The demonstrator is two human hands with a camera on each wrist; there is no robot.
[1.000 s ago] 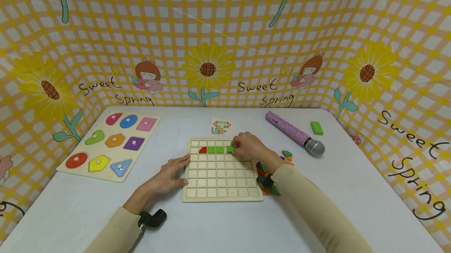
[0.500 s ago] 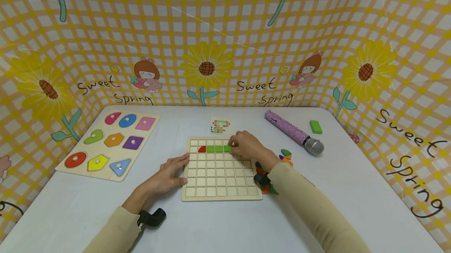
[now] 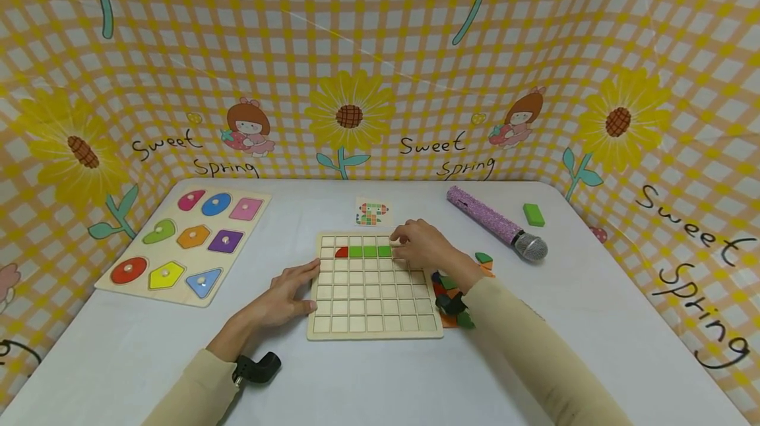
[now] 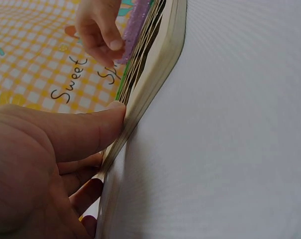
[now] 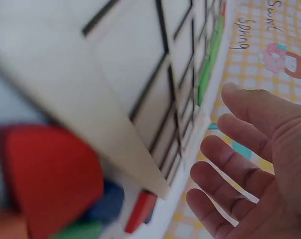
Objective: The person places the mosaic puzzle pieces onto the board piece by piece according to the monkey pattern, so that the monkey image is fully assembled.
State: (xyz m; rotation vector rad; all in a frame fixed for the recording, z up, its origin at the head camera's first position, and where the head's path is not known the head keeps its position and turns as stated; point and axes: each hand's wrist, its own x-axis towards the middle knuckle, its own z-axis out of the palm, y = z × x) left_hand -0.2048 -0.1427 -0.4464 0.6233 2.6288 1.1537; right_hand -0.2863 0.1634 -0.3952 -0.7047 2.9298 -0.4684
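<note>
Left hand (image 3: 284, 294): fingers extended, thumb and fingertips touching the left edge of the wooden grid board (image 3: 373, 292), which lies flat on the desk (image 3: 356, 386) between both hands. Right hand (image 3: 424, 245): released, fingers apart and loosely bent, over the board's far right part, just right of three green squares (image 3: 370, 252). These sit in the second row from the far edge, a red piece (image 3: 342, 252) adjoining at left.

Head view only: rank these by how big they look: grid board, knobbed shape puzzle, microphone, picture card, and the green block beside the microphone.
1. Grid board and knobbed shape puzzle: too alike to rank, especially with the grid board partly covered
2. Microphone
3. Picture card
4. Green block
</note>
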